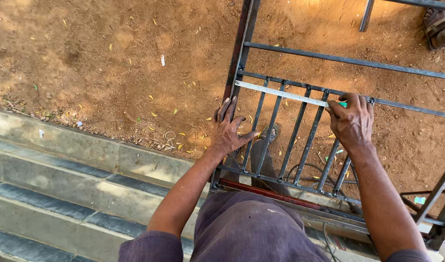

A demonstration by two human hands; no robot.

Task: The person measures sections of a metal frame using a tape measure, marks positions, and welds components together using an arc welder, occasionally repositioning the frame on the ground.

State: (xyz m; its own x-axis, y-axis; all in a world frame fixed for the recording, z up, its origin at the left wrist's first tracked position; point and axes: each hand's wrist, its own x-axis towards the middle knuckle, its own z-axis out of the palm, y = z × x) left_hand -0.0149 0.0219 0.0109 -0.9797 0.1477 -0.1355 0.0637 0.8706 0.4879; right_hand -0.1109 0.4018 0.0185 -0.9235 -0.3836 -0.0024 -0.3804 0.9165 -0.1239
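Head view — right hand [352, 122] pinches tape measure [280, 93] on metal grille [300, 140].

**Daylight, warm glow at twelve o'clock**

Soft daylight falls over the whole view, brightest on the dirt ground [300, 12] toward twelve o'clock, where a warm patch glares slightly. Dappled shade mottles the soil near ten o'clock. The stone steps [52, 194] at eight o'clock sit dimmer. Focus is sharp throughout; straight lines bow mildly at the edges.
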